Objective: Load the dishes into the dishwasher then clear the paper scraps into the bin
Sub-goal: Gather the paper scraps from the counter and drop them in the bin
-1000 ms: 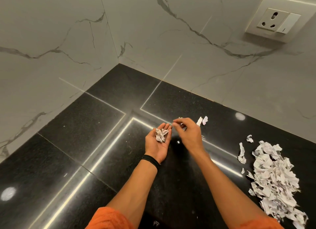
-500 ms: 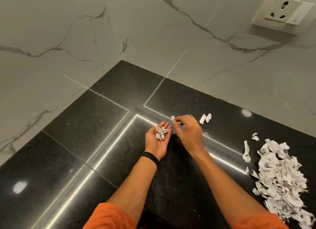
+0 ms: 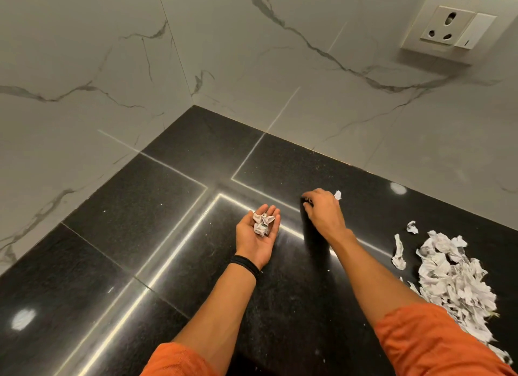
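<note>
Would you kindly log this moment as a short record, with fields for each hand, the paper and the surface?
left hand: palm up, cupping crumpled scraps
right hand: fingers curled down at the counter beside a small scrap; grip unclear
paper pile: on the counter, right of the right arm
counter: black, glossy
bin: not in view

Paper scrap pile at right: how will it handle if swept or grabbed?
Probably very light and floppy: the paper scrap pile is thin, torn, crumpled pieces. Likely to scatter rather than move as one, since strays lie loose beside it. Should slide easily on the glossy black counter.
</note>
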